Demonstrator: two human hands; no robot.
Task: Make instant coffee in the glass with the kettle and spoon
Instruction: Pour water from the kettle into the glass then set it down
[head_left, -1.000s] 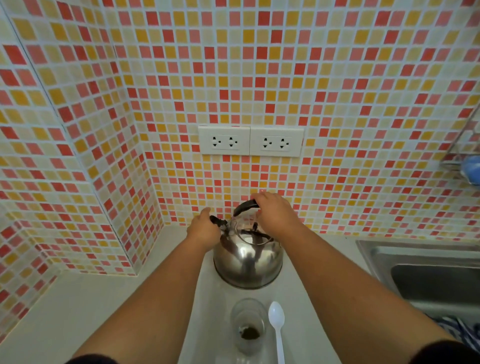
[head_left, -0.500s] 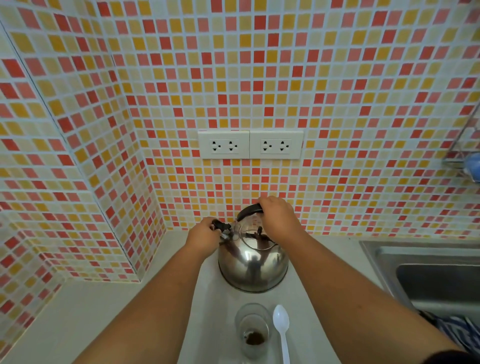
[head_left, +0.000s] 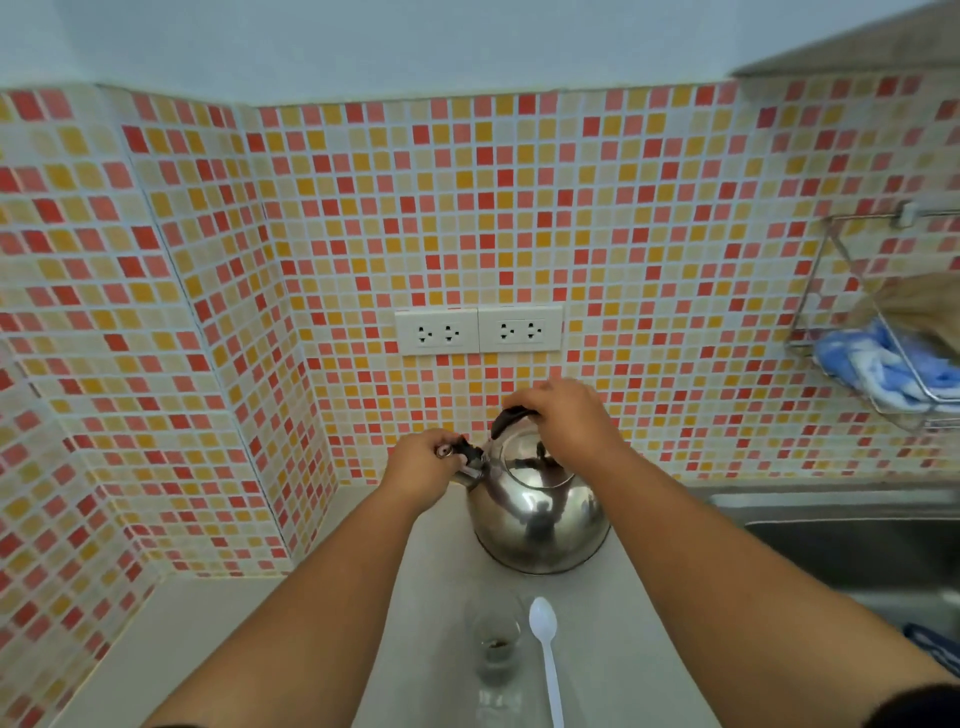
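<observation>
A shiny steel kettle (head_left: 540, 519) stands on the pale counter (head_left: 447, 597) against the tiled wall. My right hand (head_left: 563, 415) is closed over its black top handle. My left hand (head_left: 421, 467) grips the black cap at the spout on the kettle's left side. In front of the kettle stands a small clear glass (head_left: 496, 642) with dark coffee granules at its bottom. A white plastic spoon (head_left: 546, 649) lies just right of the glass, bowl toward the kettle.
A steel sink (head_left: 852, 540) is set into the counter at right. Above it a wire rack (head_left: 883, 322) on the wall holds a blue and white cloth. Two white double sockets (head_left: 478, 330) sit on the wall behind the kettle.
The camera has tilted up, showing more wall and the wire rack. Both hands stay on the kettle, which remains on the counter.
</observation>
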